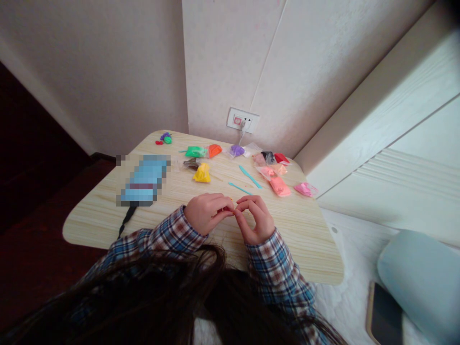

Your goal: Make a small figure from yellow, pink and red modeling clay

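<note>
both hands are held together over the near part of a pale wood-grain desk point(312, 244). the left hand point(204, 212) is closed in a pinch, thumb against fingers, and the right hand point(258, 218) makes a rounder pinch, its fingertips meeting the left ones. a tiny yellow bit point(231, 199) shows at the left fingertips; what else lies between them is too small to tell. just beyond the hands lies a thin blue tool point(239, 187), with a wider blue tool point(250, 176) past it. a yellow packet point(202, 173) sits beyond the left hand, near a green packet point(196, 152) and an orange packet point(214, 150). a purple packet point(237, 151) is near the wall. beyond the right hand are a coral packet point(280, 187), a red packet point(281, 158) and, nearer the right edge, a pink packet point(305, 189). at the far left corner, a green piece point(167, 140) touches purple bits point(165, 136), beside a red piece point(159, 142). a pixelated blue object point(145, 179) lies on the left side.
</note>
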A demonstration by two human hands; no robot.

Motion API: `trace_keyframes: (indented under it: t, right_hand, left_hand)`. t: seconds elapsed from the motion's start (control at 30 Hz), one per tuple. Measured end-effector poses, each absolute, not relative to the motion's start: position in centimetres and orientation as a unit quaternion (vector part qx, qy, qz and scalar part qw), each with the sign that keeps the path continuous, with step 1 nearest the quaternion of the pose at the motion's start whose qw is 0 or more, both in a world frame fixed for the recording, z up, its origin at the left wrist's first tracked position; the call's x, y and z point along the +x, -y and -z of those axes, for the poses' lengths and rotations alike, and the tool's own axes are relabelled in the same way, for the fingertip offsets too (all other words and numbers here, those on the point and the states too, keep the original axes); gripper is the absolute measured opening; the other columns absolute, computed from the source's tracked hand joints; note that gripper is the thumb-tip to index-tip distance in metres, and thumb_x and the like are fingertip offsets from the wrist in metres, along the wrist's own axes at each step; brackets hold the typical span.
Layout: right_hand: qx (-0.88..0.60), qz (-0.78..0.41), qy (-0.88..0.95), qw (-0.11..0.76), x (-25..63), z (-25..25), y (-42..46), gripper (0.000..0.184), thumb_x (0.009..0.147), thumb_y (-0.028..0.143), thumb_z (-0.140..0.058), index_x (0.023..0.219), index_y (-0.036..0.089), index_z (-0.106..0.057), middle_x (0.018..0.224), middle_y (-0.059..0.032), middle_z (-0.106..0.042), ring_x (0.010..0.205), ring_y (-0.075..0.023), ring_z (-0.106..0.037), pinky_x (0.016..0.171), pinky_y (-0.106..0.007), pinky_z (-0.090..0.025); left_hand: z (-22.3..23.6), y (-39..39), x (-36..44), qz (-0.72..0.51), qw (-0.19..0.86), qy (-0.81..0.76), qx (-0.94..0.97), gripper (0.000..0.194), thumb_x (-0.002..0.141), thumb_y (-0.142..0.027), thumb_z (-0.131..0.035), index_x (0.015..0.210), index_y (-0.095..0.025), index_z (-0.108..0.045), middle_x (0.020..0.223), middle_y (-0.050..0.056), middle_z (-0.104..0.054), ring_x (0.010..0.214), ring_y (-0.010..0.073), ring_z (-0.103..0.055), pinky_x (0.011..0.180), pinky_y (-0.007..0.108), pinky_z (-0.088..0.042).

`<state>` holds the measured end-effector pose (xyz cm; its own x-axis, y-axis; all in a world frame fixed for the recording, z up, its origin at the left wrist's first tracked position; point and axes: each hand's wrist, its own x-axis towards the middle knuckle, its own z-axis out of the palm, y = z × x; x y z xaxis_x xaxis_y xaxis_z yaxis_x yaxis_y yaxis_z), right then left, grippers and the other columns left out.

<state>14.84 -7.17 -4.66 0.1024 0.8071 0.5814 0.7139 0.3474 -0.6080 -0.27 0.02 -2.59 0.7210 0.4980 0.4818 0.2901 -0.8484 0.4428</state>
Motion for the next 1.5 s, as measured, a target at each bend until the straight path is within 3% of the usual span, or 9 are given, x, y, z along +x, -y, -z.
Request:
trace_keyframes:
  t: [0.43, 0.8, 1.13, 1.5]
  right_hand:
    - [-0.583, -0.033, 0.653, 0.482, 14.8, 4.9, 7.1, 0.007, 0.079, 0.020, -0.052, 0.072, 0.020, -0.055, 0.086, -0.0062, -0.058, 0.085, -0.0186, -0.058, 0.078, -0.036, -0.046]
    - [-0.652, 0.013, 0.592, 0.473, 15.4, 5.7, 6.9, 0.005, 0.076, 0.021, -0.052, 0.073, 0.019, -0.056, 0.081, -0.0039, -0.058, 0.065, -0.0134, -0.055, 0.067, -0.033, -0.047]
    - [-0.664, 0.004, 0.610, 0.433, 15.6, 5.9, 6.9, 0.010, 0.076, 0.027, -0.056, 0.071, 0.019, -0.059, 0.084, -0.0049, -0.059, 0.066, -0.0138, -0.055, 0.068, -0.033, -0.046]
    - [-0.672, 0.045, 0.578, 0.460, 16.4, 6.2, 7.0, 0.015, 0.078, 0.030, -0.055, 0.069, 0.019, -0.058, 0.081, -0.0056, -0.059, 0.077, -0.0183, -0.058, 0.075, -0.036, -0.047]
  left_hand:
    - [2.5, 0.2, -0.1, -0.312, 0.164, -0.212, 0.912, 0.012, 0.082, -0.023, -0.053, 0.077, -0.016, -0.061, 0.069, 0.001, -0.066, 0.062, 0.0122, -0.060, 0.061, 0.022, -0.045]
    - [2.3, 0.5, 0.0, -0.324, 0.197, -0.276, 0.883, 0.006, 0.080, -0.019, -0.054, 0.076, -0.016, -0.059, 0.066, -0.001, -0.065, 0.059, 0.0099, -0.059, 0.055, 0.019, -0.042]
    - [2.5, 0.3, 0.0, -0.330, 0.218, -0.278, 0.876, 0.008, 0.079, -0.020, -0.055, 0.076, -0.015, -0.060, 0.067, 0.000, -0.066, 0.059, 0.0103, -0.059, 0.056, 0.020, -0.045]
    - [2.3, 0.6, -0.1, -0.325, 0.213, -0.287, 0.875, 0.006, 0.079, -0.019, -0.055, 0.075, -0.016, -0.059, 0.067, -0.001, -0.066, 0.060, 0.0097, -0.059, 0.054, 0.018, -0.044]
